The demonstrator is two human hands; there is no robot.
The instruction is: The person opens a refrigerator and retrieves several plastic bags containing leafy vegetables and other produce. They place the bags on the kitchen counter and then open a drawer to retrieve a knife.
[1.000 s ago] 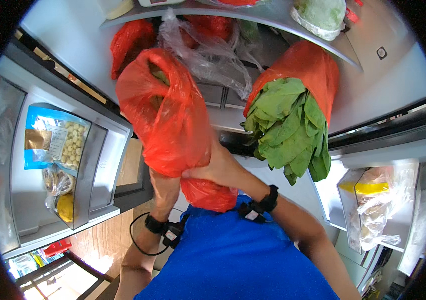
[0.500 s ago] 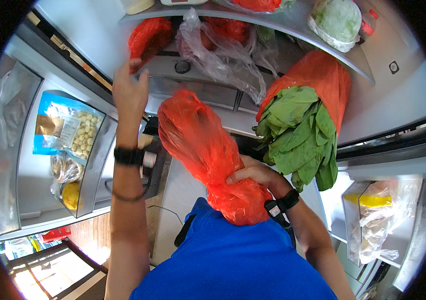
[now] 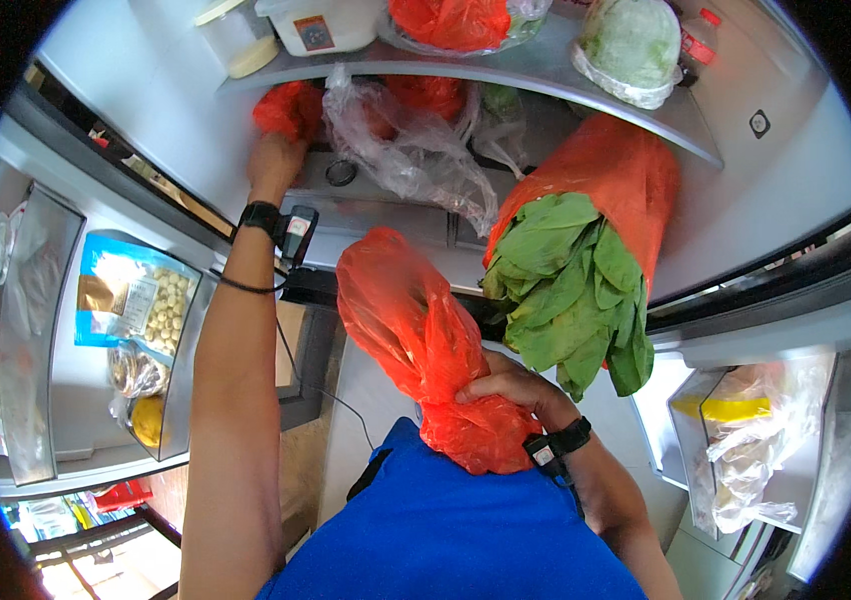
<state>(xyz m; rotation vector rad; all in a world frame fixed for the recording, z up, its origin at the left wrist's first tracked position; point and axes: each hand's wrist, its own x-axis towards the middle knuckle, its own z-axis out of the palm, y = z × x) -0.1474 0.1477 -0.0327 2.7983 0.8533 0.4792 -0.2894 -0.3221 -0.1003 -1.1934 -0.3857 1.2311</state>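
My right hand (image 3: 511,388) is closed round the gathered neck of a translucent red plastic bag (image 3: 401,315), held in front of my blue shirt. Pale contents show faintly through it. My left hand (image 3: 278,162) reaches under the fridge shelf and grips the near end of another red plastic bag (image 3: 289,110) at the left wall; its fingertips are mostly hidden. Beside that bag lies a crumpled clear plastic bag (image 3: 411,150). On the right, leafy greens (image 3: 571,285) stick out of a larger red bag (image 3: 606,165).
A curved shelf (image 3: 536,75) overhangs the left hand, bearing a wrapped cabbage-like vegetable (image 3: 631,45), a bottle (image 3: 698,45) and tubs (image 3: 321,25). Open doors flank me, with a blue snack pouch (image 3: 136,300) on the left and clear bags (image 3: 751,450) on the right.
My left hand has gone from open beside the far-left red bag to closing on its near end. My right hand keeps its bag. The view has shifted slightly, showing more of the upper shelf.
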